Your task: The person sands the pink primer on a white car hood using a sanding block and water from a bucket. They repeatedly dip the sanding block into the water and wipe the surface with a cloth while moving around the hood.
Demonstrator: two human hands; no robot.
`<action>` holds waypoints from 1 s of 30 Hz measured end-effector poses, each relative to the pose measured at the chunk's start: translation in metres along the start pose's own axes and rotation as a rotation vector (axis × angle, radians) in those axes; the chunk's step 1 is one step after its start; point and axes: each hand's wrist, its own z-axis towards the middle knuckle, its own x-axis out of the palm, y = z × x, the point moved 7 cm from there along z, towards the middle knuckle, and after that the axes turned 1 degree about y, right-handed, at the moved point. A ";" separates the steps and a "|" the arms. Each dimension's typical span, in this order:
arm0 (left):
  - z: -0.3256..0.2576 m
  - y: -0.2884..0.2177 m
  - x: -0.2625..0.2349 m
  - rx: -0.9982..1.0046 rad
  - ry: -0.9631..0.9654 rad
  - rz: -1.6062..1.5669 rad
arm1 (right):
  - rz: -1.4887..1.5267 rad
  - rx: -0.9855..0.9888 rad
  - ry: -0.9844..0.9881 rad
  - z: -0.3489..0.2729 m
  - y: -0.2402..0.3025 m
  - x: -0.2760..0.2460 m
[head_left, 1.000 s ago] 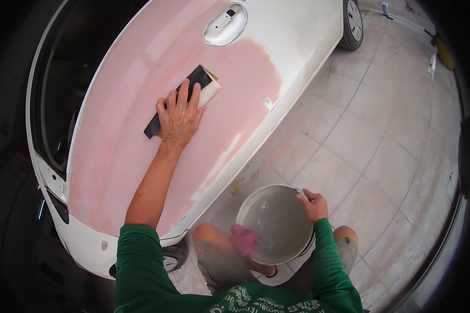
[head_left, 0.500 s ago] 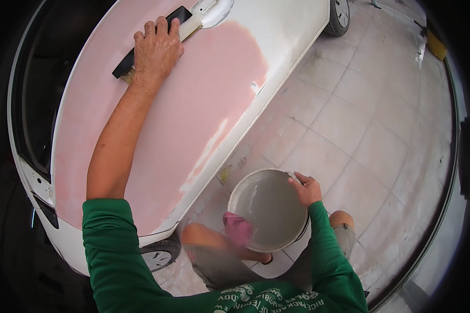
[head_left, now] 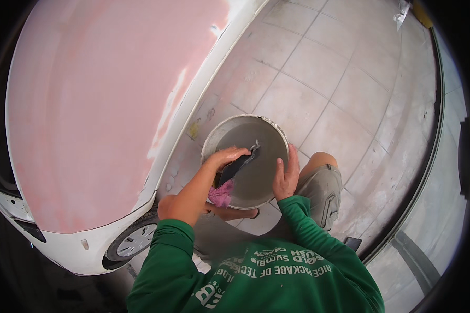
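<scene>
In my left hand [head_left: 226, 156] is a long black sanding block [head_left: 232, 171], gripped over its back and dipped at the far end into grey, murky water. The water fills a round bucket [head_left: 283, 136] between my knees. My right hand [head_left: 285, 178] rests against the bucket's right rim, fingers stretched out and thumb apart. A wet pink cloth [head_left: 221, 194] hangs over the near-left rim, just below the block. The block's sanding face is mostly hidden.
Left of the bucket stands a white car with a large pink, sanded-looking panel [head_left: 104, 115] and a wheel [head_left: 136, 240] close to my left arm. Pale floor tiles [head_left: 303, 99] stretch ahead and right. A small dark flat piece [head_left: 353, 243] lies right of my knee.
My left hand has brought the sanding block from the pink panel down into the bucket. My right hand has loosened its hold on the rim and now lies flat against it.
</scene>
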 end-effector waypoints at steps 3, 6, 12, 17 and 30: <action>0.090 0.063 -0.054 0.095 -0.146 0.311 | 0.140 -0.031 0.020 0.037 0.022 0.031; 0.126 0.043 -0.031 -0.105 -0.187 0.770 | 0.189 -0.049 0.129 0.099 0.016 0.047; 0.019 -0.110 0.027 0.172 -0.132 0.900 | 0.100 -0.053 0.569 0.213 -0.008 0.063; -0.199 -0.193 -0.005 0.368 -0.345 1.184 | 0.074 -0.001 0.610 0.213 0.013 0.062; -0.385 -0.226 -0.182 0.586 -1.930 1.845 | 0.207 0.056 0.603 0.217 0.004 0.072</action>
